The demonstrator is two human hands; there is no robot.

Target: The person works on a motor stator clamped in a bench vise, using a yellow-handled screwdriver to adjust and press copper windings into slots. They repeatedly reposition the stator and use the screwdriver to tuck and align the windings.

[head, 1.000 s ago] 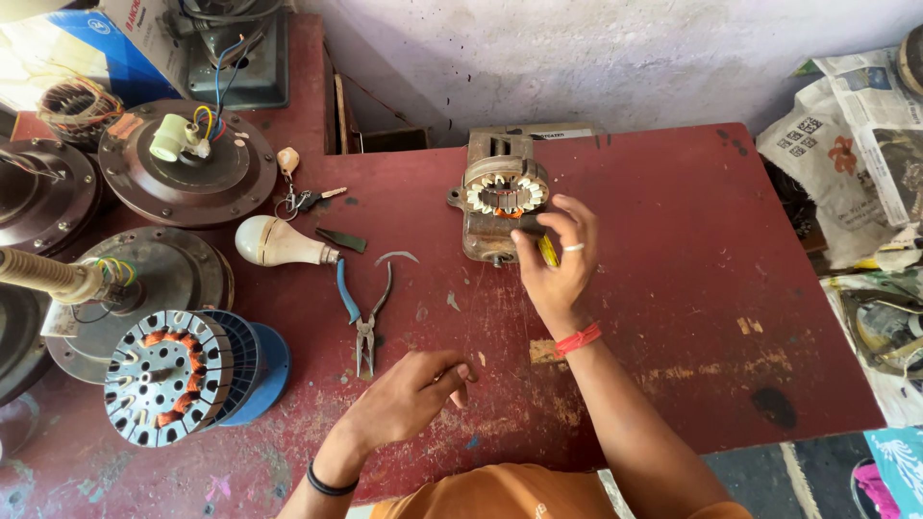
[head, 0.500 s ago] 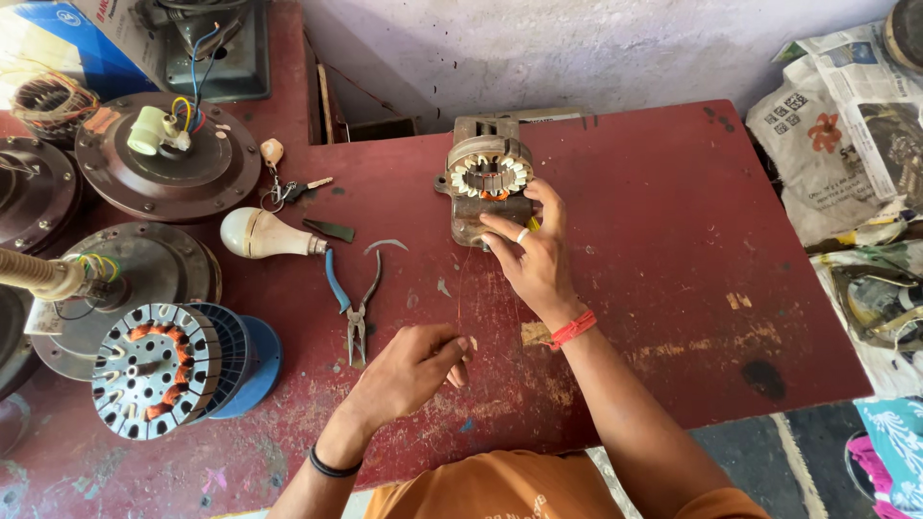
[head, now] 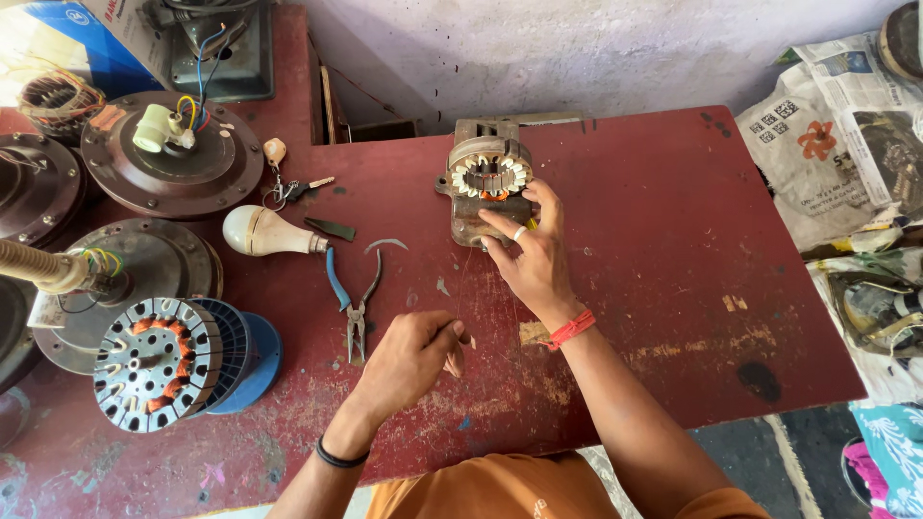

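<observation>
My right hand [head: 534, 255] rests against the near side of the small grey metal motor stator with pale slot liners and copper windings [head: 488, 187], which sits toward the far edge of the worn red-painted tabletop [head: 673, 240]; my fingers are spread and curled loosely, the tips touching the stator's housing, and a glimpse of something yellow shows beside them, too hidden to tell what it is. My left hand [head: 409, 358] lies nearer my body, its grip pinched shut with thumb against fingertips; a thin wire seems to run from it up toward the stator, though it is too fine for me to be sure. Just left of that hand lie the blue-handled pliers [head: 354, 298], jaws pointing toward me, and beyond them a white pear-shaped light bulb [head: 261, 231] on its side. At the left edge, a round blue plastic tub [head: 245, 360] holds a large ring-shaped fan stator with orange copper coils [head: 154, 363], tilted so that its face shows. Behind it stand dark brown round ceiling fan motor housings [head: 173, 163], one with coloured wires and a pale capacitor on top. Crumpled newspapers [head: 827, 144] lie off the right side of the tabletop.
</observation>
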